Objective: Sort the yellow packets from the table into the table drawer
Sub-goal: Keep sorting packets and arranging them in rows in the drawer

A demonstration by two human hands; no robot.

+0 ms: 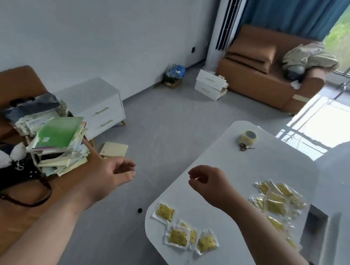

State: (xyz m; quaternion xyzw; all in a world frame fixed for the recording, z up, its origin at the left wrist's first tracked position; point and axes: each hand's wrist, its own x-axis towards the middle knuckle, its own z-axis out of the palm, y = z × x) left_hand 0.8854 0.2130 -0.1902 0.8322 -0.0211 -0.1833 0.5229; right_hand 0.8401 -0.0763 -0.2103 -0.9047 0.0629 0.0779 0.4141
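Several yellow packets in clear wrappers lie on the white table (248,170). One group sits near the front left edge, with a single packet (164,212) and a small cluster (186,236) beside it. A larger heap of packets (277,201) lies to the right, partly behind my right forearm. My right hand (206,183) hovers above the table's left side with its fingers loosely curled and nothing in it. My left hand (111,173) is held out over the floor, left of the table, relaxed and empty. No drawer of this table shows clearly.
A roll of tape (248,137) and small scissors (246,147) lie at the table's far end. A brown surface at left carries a pile of booklets (58,146) and a black bag (14,174). A white drawer cabinet (95,107) and a brown sofa (271,76) stand beyond.
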